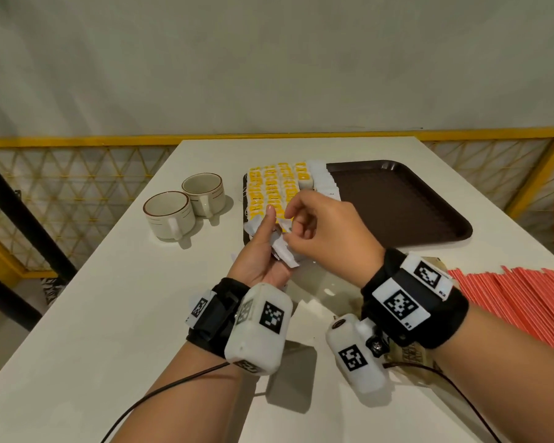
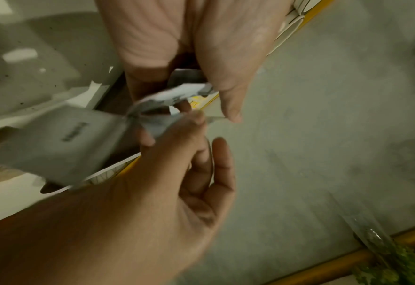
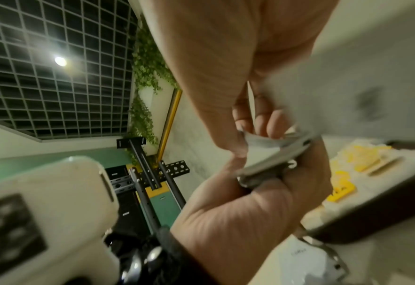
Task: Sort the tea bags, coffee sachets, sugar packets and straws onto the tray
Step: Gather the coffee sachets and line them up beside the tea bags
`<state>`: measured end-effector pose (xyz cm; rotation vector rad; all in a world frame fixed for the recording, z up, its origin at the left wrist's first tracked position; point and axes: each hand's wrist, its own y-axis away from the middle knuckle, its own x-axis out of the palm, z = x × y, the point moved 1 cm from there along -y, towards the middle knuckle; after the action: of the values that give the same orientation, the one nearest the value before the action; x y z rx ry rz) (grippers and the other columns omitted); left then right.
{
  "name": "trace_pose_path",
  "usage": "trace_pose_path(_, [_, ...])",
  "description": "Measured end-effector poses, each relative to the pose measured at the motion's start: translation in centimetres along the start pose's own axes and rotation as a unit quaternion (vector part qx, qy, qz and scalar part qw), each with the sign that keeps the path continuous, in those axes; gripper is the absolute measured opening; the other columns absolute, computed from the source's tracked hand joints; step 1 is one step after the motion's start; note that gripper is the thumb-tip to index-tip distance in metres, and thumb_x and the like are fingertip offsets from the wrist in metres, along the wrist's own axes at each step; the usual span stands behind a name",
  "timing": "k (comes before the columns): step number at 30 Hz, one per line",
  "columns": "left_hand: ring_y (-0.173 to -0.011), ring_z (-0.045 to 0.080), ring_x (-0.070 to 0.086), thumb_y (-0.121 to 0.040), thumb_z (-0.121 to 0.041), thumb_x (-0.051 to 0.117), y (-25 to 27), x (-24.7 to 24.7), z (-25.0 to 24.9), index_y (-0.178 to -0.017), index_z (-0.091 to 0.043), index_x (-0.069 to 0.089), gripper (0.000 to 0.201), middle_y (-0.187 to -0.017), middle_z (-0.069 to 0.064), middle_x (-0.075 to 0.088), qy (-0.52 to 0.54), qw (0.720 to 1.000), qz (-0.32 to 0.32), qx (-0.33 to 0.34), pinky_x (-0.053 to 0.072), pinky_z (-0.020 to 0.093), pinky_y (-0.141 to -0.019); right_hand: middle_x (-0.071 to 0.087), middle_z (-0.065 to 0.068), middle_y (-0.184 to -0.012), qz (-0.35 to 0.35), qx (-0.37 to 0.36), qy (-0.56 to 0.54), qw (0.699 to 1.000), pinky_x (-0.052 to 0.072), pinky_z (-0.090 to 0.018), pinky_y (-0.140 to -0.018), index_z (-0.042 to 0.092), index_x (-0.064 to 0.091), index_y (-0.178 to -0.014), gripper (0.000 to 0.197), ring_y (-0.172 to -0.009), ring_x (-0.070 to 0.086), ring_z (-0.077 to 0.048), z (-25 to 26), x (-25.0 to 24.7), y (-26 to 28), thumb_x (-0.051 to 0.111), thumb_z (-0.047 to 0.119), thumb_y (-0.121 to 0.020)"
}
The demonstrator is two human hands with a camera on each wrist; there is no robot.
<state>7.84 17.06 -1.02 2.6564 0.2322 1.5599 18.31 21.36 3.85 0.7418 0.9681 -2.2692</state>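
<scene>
My left hand (image 1: 264,247) grips a fanned bunch of white sugar packets (image 1: 285,255) just above the near left corner of the dark brown tray (image 1: 397,199). My right hand (image 1: 290,220) pinches one packet out of that bunch with thumb and fingertips. In the left wrist view the pinched packet (image 2: 62,142) hangs blurred below my left hand (image 2: 201,38). The right wrist view shows the stacked packets (image 3: 269,164) held in my left hand (image 3: 250,212). Rows of yellow tea bags (image 1: 269,190) cover the tray's left part, with a row of white packets (image 1: 322,177) beside them.
A heap of red straws (image 1: 518,298) lies on the white table at the right edge. Two cream cups (image 1: 170,214) (image 1: 203,193) stand left of the tray. A brown printed sachet (image 1: 403,351) shows under my right wrist. The tray's right half is bare.
</scene>
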Motion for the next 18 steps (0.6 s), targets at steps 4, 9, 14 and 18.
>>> trace_pose_path(4, [-0.089, 0.023, 0.071, -0.093, -0.054, 0.037, -0.3, -0.2, 0.0, -0.105, 0.0, 0.062, 0.061, -0.099, 0.019, 0.071, -0.016, 1.0, -0.006, -0.003, 0.054, 0.04, -0.084, 0.066, 0.004, -0.066, 0.068, 0.022, -0.027, 0.997, 0.046, -0.014, -0.062, 0.013, 0.06, -0.091, 0.02, -0.059, 0.057, -0.003, -0.3, 0.5, 0.1, 0.071, 0.007, -0.076])
trace_pose_path(9, [-0.115, 0.03, 0.06, -0.086, -0.04, 0.056, -0.4, -0.7, -0.1, -0.134, -0.006, 0.046, 0.06, -0.124, 0.021, 0.06, -0.06, 0.998, -0.018, -0.021, 0.044, 0.046, -0.1, 0.07, 0.003, -0.073, 0.117, 0.044, -0.053, 0.991, 0.052, -0.017, -0.067, 0.008, 0.063, -0.092, 0.017, -0.064, 0.063, -0.004, -0.9, -0.2, -0.1, 0.074, 0.01, -0.08])
trace_pose_path(14, [-0.076, 0.013, 0.061, -0.083, -0.022, 0.065, -0.7, -1.2, -1.3, -0.102, -0.011, 0.058, 0.023, -0.083, 0.009, 0.067, 0.01, 0.996, -0.084, 0.007, 0.057, 0.028, -0.067, 0.07, 0.002, -0.075, 0.156, 0.087, -0.036, 0.983, 0.051, -0.022, -0.071, 0.014, 0.071, -0.089, 0.011, -0.068, 0.063, -0.007, -2.6, -3.8, -0.6, 0.073, 0.008, -0.08])
trace_pose_path(18, [-0.058, 0.013, 0.062, -0.086, -0.027, 0.062, -0.4, -0.8, -2.1, -0.092, -0.011, 0.055, 0.018, -0.078, 0.007, 0.06, 0.027, 0.994, -0.105, 0.019, 0.055, 0.024, -0.049, 0.06, 0.015, -0.101, 0.372, 0.074, 0.188, 0.906, 0.045, -0.013, -0.076, 0.027, 0.065, -0.112, 0.043, -0.089, 0.057, -0.004, -4.0, -2.4, 1.1, 0.081, 0.023, -0.073])
